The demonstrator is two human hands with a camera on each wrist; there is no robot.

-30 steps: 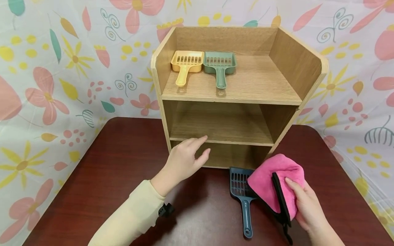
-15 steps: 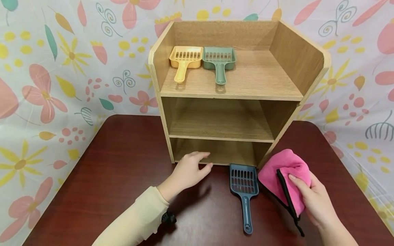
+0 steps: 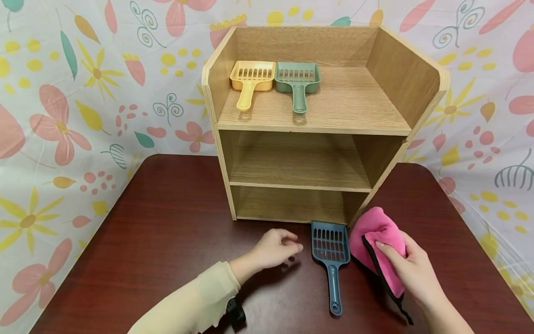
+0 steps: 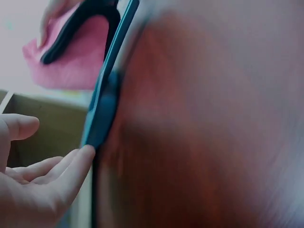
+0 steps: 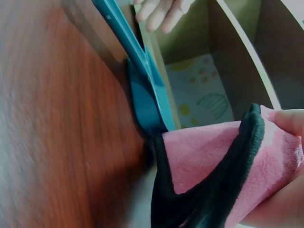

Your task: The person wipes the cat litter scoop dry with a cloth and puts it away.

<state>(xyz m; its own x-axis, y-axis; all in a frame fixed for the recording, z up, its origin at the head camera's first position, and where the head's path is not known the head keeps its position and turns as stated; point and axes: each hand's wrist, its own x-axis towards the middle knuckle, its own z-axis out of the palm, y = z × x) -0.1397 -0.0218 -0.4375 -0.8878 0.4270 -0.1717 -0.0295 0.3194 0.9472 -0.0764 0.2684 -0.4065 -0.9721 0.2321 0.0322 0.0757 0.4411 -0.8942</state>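
A dark blue slotted litter scoop (image 3: 331, 246) lies on the table, its head toward the shelf and its handle (image 3: 334, 290) toward me. Just left of the scoop's head is my left hand (image 3: 275, 249), fingers loosely bent and holding nothing; in the left wrist view its fingertips (image 4: 85, 153) overlap the scoop (image 4: 102, 111). To the right of the scoop, my right hand (image 3: 410, 266) grips a bunched pink cloth (image 3: 377, 236) with black edging and a black loop. The right wrist view shows the cloth (image 5: 204, 154) beside the scoop (image 5: 145, 102).
A wooden shelf unit (image 3: 308, 130) with three levels stands at the back of the dark red table (image 3: 175, 218). On its top level, a yellow scoop (image 3: 252, 76) and a green scoop (image 3: 298, 79) sit side by side at the left. A flower-patterned curtain (image 3: 104, 93) hangs behind.
My left hand has come down from before the middle shelf to the left side of the blue scoop. The pink cloth, which overlapped the scoop, is now to its right, still in my right hand.
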